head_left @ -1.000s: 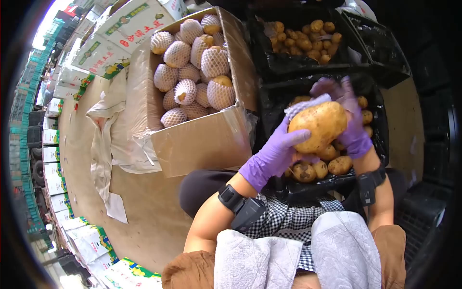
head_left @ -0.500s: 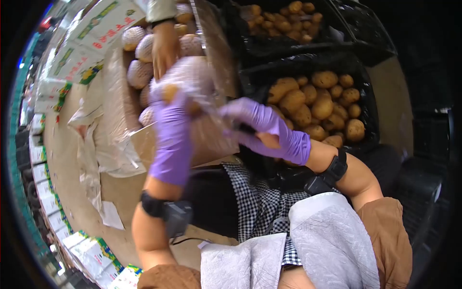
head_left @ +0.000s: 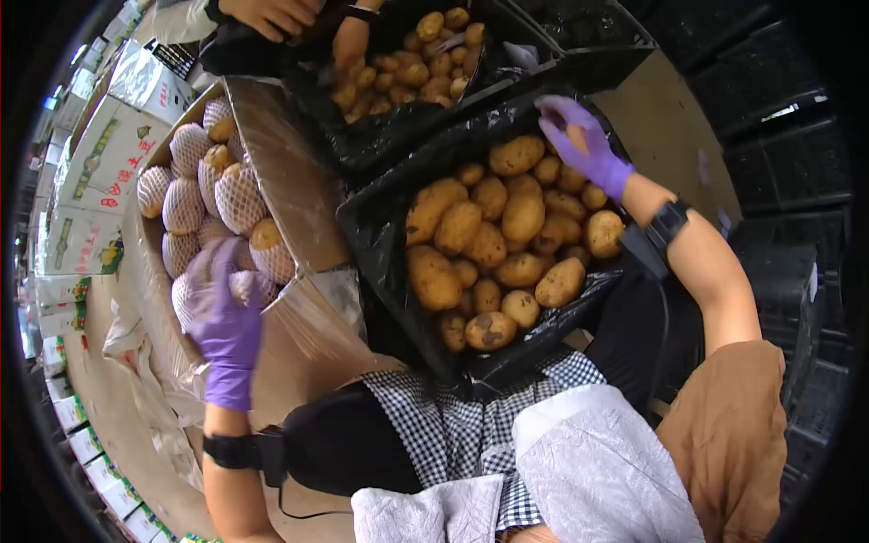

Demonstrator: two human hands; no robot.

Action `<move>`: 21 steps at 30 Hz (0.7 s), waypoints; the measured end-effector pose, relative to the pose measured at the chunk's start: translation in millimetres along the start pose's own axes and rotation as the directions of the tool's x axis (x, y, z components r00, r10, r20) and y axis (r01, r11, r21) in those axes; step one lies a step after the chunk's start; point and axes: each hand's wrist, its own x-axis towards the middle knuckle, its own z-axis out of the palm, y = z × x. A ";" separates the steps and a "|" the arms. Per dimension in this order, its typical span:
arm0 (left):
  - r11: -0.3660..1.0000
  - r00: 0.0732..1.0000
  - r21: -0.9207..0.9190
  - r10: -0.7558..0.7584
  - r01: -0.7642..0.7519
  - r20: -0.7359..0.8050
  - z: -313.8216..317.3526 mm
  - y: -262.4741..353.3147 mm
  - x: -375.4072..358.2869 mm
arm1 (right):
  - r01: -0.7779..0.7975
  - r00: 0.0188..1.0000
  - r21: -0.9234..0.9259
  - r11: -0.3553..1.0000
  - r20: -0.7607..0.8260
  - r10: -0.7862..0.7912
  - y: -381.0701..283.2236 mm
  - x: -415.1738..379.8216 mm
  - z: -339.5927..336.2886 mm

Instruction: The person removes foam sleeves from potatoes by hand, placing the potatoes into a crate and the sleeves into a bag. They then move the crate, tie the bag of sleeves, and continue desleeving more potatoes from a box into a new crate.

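My left hand [head_left: 224, 317], in a purple glove, is over the netted potatoes [head_left: 240, 197] in the cardboard box [head_left: 303, 199] at the left. Its fingers are blurred but look extended and apart, touching or just above the lower potatoes. White foam nets cover these potatoes. My right hand [head_left: 588, 149], also gloved in purple, is at the upper right edge of a black-lined crate of bare potatoes [head_left: 523, 217]. Its fingers are bent and apart; a tan patch shows by the palm, and I cannot tell what it is.
Another person's hands [head_left: 351, 43] are at the top, one reaching into a second black-lined crate of potatoes [head_left: 412, 68]. White printed cartons [head_left: 95, 195] stand at the far left. Black plastic crates [head_left: 769, 100] are at the right.
My hands have moved apart, the left onto the netted potatoes, the right to the crate's far edge. The blurred netted bundle is no longer between them. The view has shifted.
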 end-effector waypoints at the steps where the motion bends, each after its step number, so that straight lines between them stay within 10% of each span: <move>1: 0.991 0.997 -0.135 0.015 -0.005 0.076 7.2 29.3 9.1 | -0.004 0.998 -0.009 1.000 -0.062 0.003 17.9 23.4 12.1; 11: 0.993 0.851 -0.080 0.119 -0.091 0.512 109.3 137.3 11.0 | -0.316 0.942 -0.734 0.600 -0.166 0.293 130.6 166.2 70.8; 15: 0.994 0.847 -0.031 0.104 -0.103 0.521 108.8 136.4 20.0 | -0.188 0.886 0.155 0.970 -0.400 0.236 94.7 161.7 80.9; 17: 0.994 0.829 -0.028 0.105 -0.108 0.550 105.9 138.9 17.9 | -0.116 0.964 0.424 0.898 -0.172 0.205 11.4 109.7 65.2; 21: 0.973 0.905 -0.228 0.059 0.043 0.422 107.7 150.6 12.2 | -0.517 0.853 0.771 0.371 0.502 0.146 -96.5 -28.5 26.0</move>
